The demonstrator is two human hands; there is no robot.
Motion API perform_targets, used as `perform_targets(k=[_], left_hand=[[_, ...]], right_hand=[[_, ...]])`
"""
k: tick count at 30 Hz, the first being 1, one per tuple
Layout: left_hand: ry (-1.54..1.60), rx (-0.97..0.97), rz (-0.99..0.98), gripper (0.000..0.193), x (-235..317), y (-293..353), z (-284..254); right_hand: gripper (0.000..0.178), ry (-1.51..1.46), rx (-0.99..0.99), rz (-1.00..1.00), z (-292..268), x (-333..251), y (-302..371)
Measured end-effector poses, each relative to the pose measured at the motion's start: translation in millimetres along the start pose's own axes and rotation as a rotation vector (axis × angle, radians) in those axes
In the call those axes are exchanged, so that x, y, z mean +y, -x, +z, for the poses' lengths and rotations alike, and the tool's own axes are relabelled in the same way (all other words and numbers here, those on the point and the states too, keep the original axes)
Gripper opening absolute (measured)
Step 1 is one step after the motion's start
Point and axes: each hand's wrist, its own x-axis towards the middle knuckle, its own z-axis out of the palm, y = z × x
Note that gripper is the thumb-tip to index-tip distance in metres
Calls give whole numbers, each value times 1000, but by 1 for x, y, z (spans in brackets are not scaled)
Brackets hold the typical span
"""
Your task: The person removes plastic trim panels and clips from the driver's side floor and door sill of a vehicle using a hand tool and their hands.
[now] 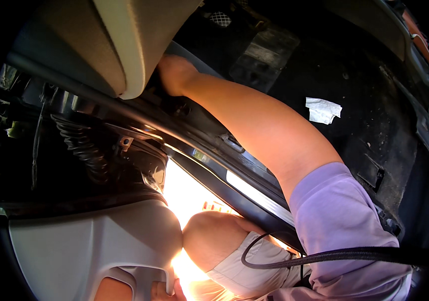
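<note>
Beige panel (149,35) beyond the grey door (69,241) mostly hides the right hand (177,75), so I cannot tell its grip, nor the cropped left hand's (162,292) beside that door; reaching blind could scrape knuckles.
</note>
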Motion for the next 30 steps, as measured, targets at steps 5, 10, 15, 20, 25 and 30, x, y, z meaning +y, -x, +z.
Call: perform_targets(k=[5, 10, 15, 20, 25, 30], left_hand=[[29, -148, -23, 38, 6, 1, -20], [-1183, 199, 339, 36, -5, -5, -28], [-2170, 96, 726, 32, -11, 3, 35], [-2338, 123, 913, 36, -17, 4, 55], [-2379, 135, 967, 37, -17, 4, 51], [-2357, 145, 936, 38, -20, 4, 60]], right_hand=[[63, -184, -181, 250, -27, -34, 5], [65, -31, 28, 156, -9, -20, 3], [69, -181, -207, 293, -41, -32, 3], [73, -120, -232, 255, -37, -33, -2], [74, -135, -232, 256, -39, -35, -1], [74, -136, -215, 271, -38, -35, -4]])
